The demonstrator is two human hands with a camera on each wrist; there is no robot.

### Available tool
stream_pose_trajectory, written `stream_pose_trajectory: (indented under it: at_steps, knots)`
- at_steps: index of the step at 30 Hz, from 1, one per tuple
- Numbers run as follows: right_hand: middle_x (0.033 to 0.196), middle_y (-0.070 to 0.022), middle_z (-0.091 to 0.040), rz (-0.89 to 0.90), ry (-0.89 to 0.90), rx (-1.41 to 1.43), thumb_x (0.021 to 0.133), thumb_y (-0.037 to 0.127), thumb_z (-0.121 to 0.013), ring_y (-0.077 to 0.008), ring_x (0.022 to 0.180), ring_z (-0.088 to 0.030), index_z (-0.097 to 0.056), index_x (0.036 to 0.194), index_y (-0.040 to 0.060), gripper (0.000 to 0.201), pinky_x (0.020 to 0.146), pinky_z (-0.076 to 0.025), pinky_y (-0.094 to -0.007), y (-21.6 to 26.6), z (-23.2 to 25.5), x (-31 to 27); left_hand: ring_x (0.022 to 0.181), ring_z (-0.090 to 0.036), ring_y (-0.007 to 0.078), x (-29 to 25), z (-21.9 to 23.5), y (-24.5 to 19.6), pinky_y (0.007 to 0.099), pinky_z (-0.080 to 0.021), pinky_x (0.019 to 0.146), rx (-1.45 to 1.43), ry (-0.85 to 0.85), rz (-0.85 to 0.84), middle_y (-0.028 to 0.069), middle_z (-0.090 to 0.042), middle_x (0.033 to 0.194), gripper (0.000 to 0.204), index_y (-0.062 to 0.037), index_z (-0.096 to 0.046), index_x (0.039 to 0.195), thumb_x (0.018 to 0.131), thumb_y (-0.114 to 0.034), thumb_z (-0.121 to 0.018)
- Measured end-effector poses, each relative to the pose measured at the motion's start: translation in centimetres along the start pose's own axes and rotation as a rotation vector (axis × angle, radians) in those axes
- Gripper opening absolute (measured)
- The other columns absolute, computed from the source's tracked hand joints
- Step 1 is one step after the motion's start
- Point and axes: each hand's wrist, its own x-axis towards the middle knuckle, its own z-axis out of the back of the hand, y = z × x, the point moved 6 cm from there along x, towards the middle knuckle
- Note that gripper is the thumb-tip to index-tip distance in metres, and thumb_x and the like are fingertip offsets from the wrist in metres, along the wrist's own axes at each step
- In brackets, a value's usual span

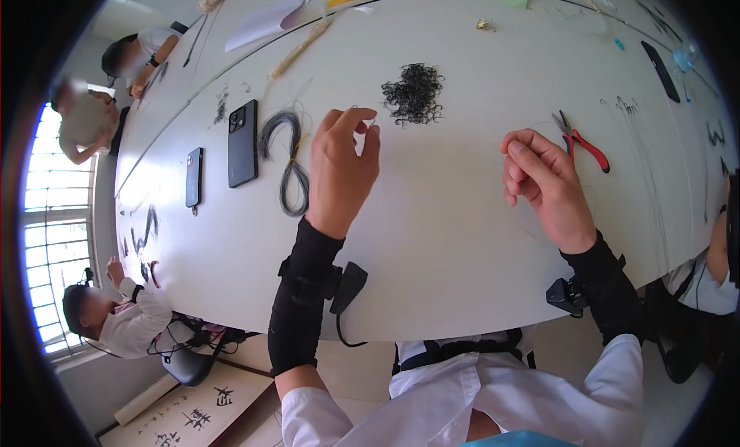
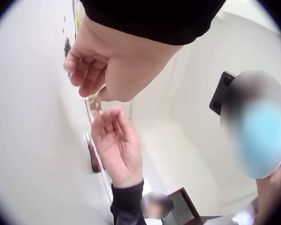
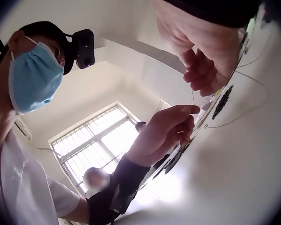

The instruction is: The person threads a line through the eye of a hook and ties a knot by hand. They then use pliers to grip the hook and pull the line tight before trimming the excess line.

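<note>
My left hand point(image 1: 344, 169) is raised over the table left of centre, thumb and forefinger tips brought close together. Between those tips shows a tiny dark thing that looks like a fish hook point(image 1: 374, 122); its shape is mostly hidden. To the right, my right hand point(image 1: 543, 181) pinches a thin clear fishing line with thumb and forefinger, the other fingers curled loosely. This fishing line point(image 3: 266, 89) loops out over the table in the right wrist view. Beyond the hands lies a heap of black fish hooks point(image 1: 414, 94).
Red-handled pliers point(image 1: 590, 150) lie beside my right hand. Left of my left hand are a coil of grey line point(image 1: 287, 166) and two phones, one large point(image 1: 243, 144), one small point(image 1: 193, 177). A wooden stick point(image 1: 301, 49) lies farther back. Other people sit around the table.
</note>
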Motion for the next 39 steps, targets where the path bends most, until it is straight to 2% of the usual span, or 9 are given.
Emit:
stream_pose_trajectory:
  at_steps: [3, 6, 11, 14, 20, 32, 35, 39]
  knots:
    - [0.069, 0.0080, -0.040, -0.071, 0.037, 0.004, 0.105, 0.022, -0.055, -0.0025, 0.059, -0.034, -0.063, 0.105, 0.0047, 0.019, 0.054, -0.032, -0.0212, -0.5, 0.2, 0.0, 0.072, -0.057, 0.0193, 1.0, -0.3, 1.9, 0.0333, -0.049, 0.068, 0.097, -0.019, -0.070, 0.0094, -0.065, 0.088, 0.021, -0.0042, -0.073, 0.109, 0.088, -0.003, -0.070]
    - [0.068, 0.0097, -0.032, -0.044, -0.021, -0.083, 0.105, 0.022, -0.055, -0.0013, 0.058, -0.024, -0.064, 0.105, 0.0052, 0.018, 0.052, -0.024, -0.0205, -0.1, 0.0, -0.2, 0.070, -0.057, 0.0191, 1.2, -1.1, 2.5, 0.0331, -0.049, 0.068, 0.089, 0.016, -0.081, 0.0104, -0.065, 0.087, 0.019, -0.0034, -0.074, 0.106, 0.088, -0.003, -0.070]
    - [0.066, 0.0104, -0.036, -0.040, -0.021, -0.138, 0.105, 0.020, -0.057, 0.0003, 0.056, -0.025, -0.065, 0.102, 0.0051, 0.017, 0.050, -0.022, -0.0207, 0.1, -0.6, -0.4, 0.066, -0.057, 0.0190, 1.5, -1.6, 3.4, 0.0325, -0.049, 0.066, 0.012, 0.074, 0.006, 0.0116, -0.065, 0.086, 0.013, -0.0017, -0.073, 0.100, 0.088, -0.004, -0.070]
    - [0.067, 0.0110, -0.039, -0.030, -0.006, -0.156, 0.104, 0.019, -0.057, 0.0007, 0.057, -0.026, -0.066, 0.101, 0.0048, 0.016, 0.051, -0.021, -0.0212, 0.0, -0.7, -0.3, 0.066, -0.057, 0.0190, 1.5, -1.9, 3.9, 0.0322, -0.048, 0.065, 0.000, 0.047, -0.019, 0.0111, -0.063, 0.083, 0.009, -0.0010, -0.071, 0.097, 0.088, -0.003, -0.069]
    - [0.068, 0.0113, -0.042, -0.019, -0.012, -0.175, 0.104, 0.018, -0.058, 0.0006, 0.058, -0.026, -0.066, 0.101, 0.0037, 0.017, 0.052, -0.021, -0.0216, -0.3, -0.7, -0.3, 0.072, -0.061, 0.0178, 1.3, -1.4, 3.8, 0.0306, -0.050, 0.070, -0.034, 0.023, 0.023, 0.0104, -0.063, 0.084, 0.008, -0.0007, -0.071, 0.097, 0.090, -0.002, -0.068]
    - [0.070, 0.0109, -0.045, -0.041, 0.028, -0.193, 0.104, 0.021, -0.060, 0.0000, 0.063, -0.028, -0.068, 0.102, 0.0037, 0.019, 0.056, -0.024, -0.0208, -0.6, -0.6, -0.5, 0.075, -0.062, 0.0179, 1.8, -1.6, 4.2, 0.0311, -0.051, 0.071, 0.024, 0.210, 0.009, 0.0113, -0.065, 0.085, 0.009, 0.0020, -0.068, 0.097, 0.090, -0.002, -0.066]
    - [0.071, 0.0102, -0.046, -0.025, 0.035, -0.194, 0.104, 0.021, -0.059, -0.0005, 0.063, -0.029, -0.067, 0.102, 0.0033, 0.020, 0.057, -0.025, -0.0211, -0.6, -0.6, -0.6, 0.074, -0.062, 0.0188, 2.1, -1.9, 4.3, 0.0319, -0.051, 0.071, 0.029, 0.254, 0.063, 0.0119, -0.065, 0.085, 0.010, 0.0028, -0.066, 0.097, 0.090, -0.004, -0.066]
    - [0.072, 0.0093, -0.048, -0.025, 0.053, -0.207, 0.104, 0.022, -0.059, -0.0010, 0.064, -0.031, -0.067, 0.102, 0.0031, 0.020, 0.057, -0.027, -0.0216, -0.6, -0.6, -0.6, 0.073, -0.062, 0.0186, 2.0, -2.0, 3.8, 0.0317, -0.051, 0.071, 0.147, 0.197, 0.009, 0.0118, -0.065, 0.083, 0.012, 0.0029, -0.064, 0.096, 0.089, -0.006, -0.066]
